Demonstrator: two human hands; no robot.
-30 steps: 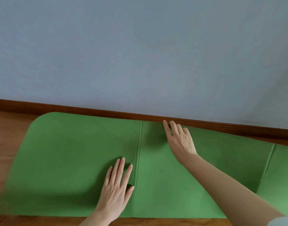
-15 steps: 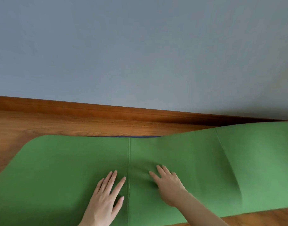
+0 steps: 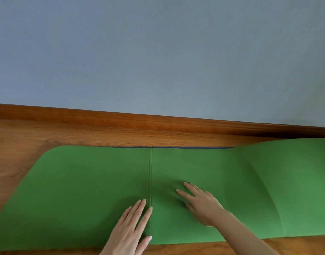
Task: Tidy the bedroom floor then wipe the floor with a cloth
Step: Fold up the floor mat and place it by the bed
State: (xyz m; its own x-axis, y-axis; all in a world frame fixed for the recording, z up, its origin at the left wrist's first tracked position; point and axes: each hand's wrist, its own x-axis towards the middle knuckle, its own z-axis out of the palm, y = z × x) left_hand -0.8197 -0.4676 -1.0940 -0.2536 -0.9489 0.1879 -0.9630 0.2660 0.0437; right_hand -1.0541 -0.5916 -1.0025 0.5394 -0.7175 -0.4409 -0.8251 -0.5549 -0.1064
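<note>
A green mat (image 3: 80, 184) lies spread on the wooden floor (image 3: 103, 135), with a fold crease running from front to back down its middle. A thin dark blue edge shows under its far side. My left hand (image 3: 132, 229) lies flat on the mat just left of the crease, fingers straight. My right hand (image 3: 200, 203) presses flat on the mat just right of the crease, fingers spread. The mat's right part rises in a bump toward the wall.
A brown wooden skirting board (image 3: 158, 120) runs along a plain blue-grey wall (image 3: 158, 52). A strip of bare floor lies between the mat and the skirting. More floor shows at the left and along the near edge.
The mat has slid toward me, away from the skirting board, exposing floor behind it. My right hand has come back from the mat's far edge to beside the crease.
</note>
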